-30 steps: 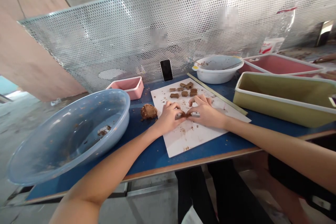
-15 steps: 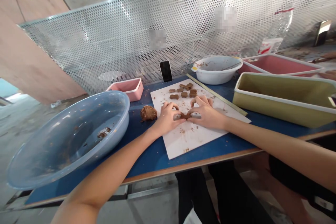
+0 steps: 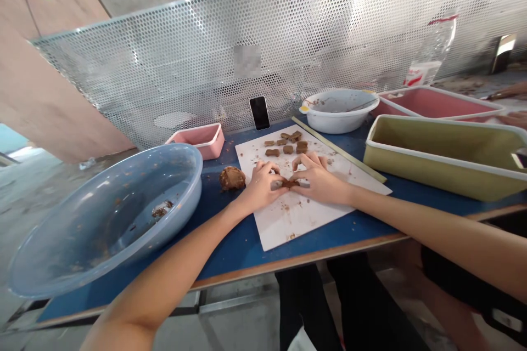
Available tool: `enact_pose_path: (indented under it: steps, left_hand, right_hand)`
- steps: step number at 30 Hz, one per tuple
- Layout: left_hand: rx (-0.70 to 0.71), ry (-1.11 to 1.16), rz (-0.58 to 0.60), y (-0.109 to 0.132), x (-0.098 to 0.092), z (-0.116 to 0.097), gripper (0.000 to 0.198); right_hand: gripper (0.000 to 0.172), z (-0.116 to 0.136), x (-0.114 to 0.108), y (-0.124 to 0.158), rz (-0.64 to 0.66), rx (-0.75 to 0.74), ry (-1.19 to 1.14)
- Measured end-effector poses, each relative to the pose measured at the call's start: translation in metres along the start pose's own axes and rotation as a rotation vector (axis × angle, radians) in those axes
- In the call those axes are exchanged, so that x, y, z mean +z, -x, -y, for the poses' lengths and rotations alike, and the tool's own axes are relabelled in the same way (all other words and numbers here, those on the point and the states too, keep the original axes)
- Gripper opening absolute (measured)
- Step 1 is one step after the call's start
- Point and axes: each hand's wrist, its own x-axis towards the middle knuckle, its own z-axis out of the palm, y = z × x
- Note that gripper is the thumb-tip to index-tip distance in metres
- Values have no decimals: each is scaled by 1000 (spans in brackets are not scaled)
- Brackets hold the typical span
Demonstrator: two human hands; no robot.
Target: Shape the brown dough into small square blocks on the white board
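Observation:
Between my two hands, low over a white board [image 3: 284,225], is a small piece of brown clay-like dough [image 3: 289,182]. My left hand [image 3: 263,184] pinches its left end between thumb and fingers. On the other end, the thumb and forefinger of my right hand [image 3: 317,178] are closed, with the remaining fingers curled above. Fingertips hide part of the piece. Several short brown pieces [image 3: 288,149] of the same material lie on the board beyond my hands, some stacked. Left of the board, a bigger brown lump [image 3: 232,178] rests on the blue table [image 3: 224,252]. Crumbs dot the board.
A large blue basin [image 3: 123,263] stands at left, a pink tub [image 3: 212,142] behind it. A phone [image 3: 259,112] leans on the perforated metal screen [image 3: 173,60]. A yellowish strip [image 3: 341,151], white basin [image 3: 340,120], olive trough [image 3: 444,164] and bottle [image 3: 432,55] are right. Another person's hand [image 3: 514,90] shows far right.
My right hand has shifted slightly left, closer to my left hand, and its fingers have moved on the brown piece. The left hand stays nearly in place.

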Motion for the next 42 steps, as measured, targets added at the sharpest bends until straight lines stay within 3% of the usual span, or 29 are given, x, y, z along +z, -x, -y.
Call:
enact_pose_path:
  steps: [20,42]
  left_hand:
    - [19,-30,-10,4,-3,-2,17]
    - [32,-38,-39,3,-1,-2,13]
  right_hand:
    - [18,-13,-2,7,-53,-7,54]
    - [21,-7,-2,7,-2,48,0]
